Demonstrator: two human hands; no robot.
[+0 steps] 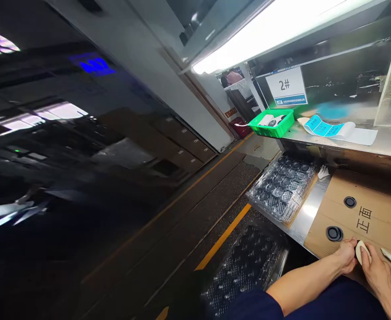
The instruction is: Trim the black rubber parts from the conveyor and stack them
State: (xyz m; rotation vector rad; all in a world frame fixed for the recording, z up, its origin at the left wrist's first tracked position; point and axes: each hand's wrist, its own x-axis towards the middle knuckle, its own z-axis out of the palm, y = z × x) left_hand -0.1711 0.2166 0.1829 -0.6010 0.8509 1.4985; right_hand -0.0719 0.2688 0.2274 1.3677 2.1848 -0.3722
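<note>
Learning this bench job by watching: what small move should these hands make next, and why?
Probably lower the cream oval piece, held between the left hand and right hand, toward the nearest black ring. That ring sits on the cardboard sheet right beside the hands, though whether the two fit cannot be told.

A green plastic crate sits on a steel shelf beside a roll of blue labels, under a "2#" sign. Clear plastic blister trays lie right of center, beside a yellow floor stripe.
</note>
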